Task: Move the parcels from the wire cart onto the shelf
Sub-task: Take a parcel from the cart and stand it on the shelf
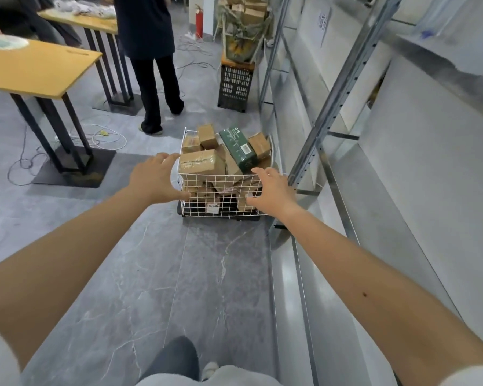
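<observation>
A white wire cart point(207, 188) stands on the grey floor beside the metal shelf point(402, 168) on the right. It is heaped with several brown cardboard parcels, the nearest a taped box point(200, 162), and a dark green box point(239, 149) lying slanted on top. My left hand point(156, 178) reaches out at the cart's near left corner, fingers spread, holding nothing. My right hand point(273, 190) is stretched toward the near right corner, fingers spread, just in front of the wire wall. Whether either hand touches the wire I cannot tell.
A person in dark clothes point(151, 59) stands beyond the cart. Two yellow-topped tables point(37, 68) with black legs are at the left, cables point(101, 137) on the floor under them. A black crate point(236, 87) stacked with boxes stands by the shelf's far end.
</observation>
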Demonstrator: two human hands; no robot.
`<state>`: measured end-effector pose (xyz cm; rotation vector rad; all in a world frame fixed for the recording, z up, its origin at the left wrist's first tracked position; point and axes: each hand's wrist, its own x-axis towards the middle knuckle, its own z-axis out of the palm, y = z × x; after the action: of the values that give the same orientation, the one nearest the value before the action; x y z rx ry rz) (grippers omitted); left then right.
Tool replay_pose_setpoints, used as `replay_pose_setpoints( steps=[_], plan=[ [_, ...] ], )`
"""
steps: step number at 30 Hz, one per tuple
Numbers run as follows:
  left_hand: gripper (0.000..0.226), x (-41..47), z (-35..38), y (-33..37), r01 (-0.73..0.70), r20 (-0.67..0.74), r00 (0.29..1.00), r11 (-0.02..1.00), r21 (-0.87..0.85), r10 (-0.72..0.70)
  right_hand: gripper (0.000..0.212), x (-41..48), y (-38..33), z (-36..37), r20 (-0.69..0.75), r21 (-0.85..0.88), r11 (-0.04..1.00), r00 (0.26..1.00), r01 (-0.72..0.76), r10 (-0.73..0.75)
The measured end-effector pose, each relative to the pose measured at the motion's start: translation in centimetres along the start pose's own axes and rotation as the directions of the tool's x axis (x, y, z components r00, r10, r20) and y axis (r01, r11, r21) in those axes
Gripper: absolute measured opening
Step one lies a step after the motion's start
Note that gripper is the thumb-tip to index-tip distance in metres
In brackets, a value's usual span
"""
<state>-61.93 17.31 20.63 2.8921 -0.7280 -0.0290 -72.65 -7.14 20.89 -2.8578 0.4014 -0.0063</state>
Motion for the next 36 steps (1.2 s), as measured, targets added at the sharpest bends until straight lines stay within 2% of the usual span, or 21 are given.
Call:
replay_pose_setpoints(
  steps=[10, 16, 19, 22, 30, 33, 36],
  plan=[
    [0.103, 12.3, 2.1, -4.1, -0.022, 0.008, 1.0, 1.0, 0.011, 0.022, 0.076, 12.3, -0.7, 2.5, 0.066, 0.043, 0.998, 0.997, -0.053, 0.05],
    [0.104, 21.9, 2.0, -8.6, 0.011, 0.017, 1.0, 0.996, -0.087, -0.009, 0.076, 22.3, -3.3, 3.1, 0.115, 0.039, 0.994, 0.989, -0.099, 0.094],
    [0.105, 25.5, 1.8, -10.8, 0.031, 0.062, 0.998, 0.99, -0.137, -0.022, 0.07, 25.7, -4.7, 3.6, 0.144, 0.075, 0.988, 0.982, -0.134, 0.122],
    [0.105, 28.2, 2.2, -12.2, 0.012, 0.113, 0.994, 0.995, -0.097, -0.001, 0.061, 27.9, -5.5, 4.5, 0.173, 0.079, 0.986, 0.976, -0.147, 0.132],
    [0.106, 33.8, 5.2, -13.5, -0.001, 0.216, 0.976, 0.987, -0.163, 0.037, 0.064, 33.5, -4.0, 6.3, 0.228, 0.072, 0.978, 0.958, -0.197, 0.176],
    [0.106, 36.1, 6.2, -13.1, -0.008, 0.199, 0.979, 0.985, -0.171, 0.042, 0.076, 35.9, -2.4, 6.7, 0.243, 0.096, 0.965, 0.946, -0.245, 0.216],
    [0.099, 38.8, 7.5, -12.5, -0.009, 0.122, 0.992, 0.985, -0.169, 0.031, 0.076, 38.7, -0.3, 7.3, 0.25, 0.122, 0.957, 0.942, -0.262, 0.225]
  ],
)
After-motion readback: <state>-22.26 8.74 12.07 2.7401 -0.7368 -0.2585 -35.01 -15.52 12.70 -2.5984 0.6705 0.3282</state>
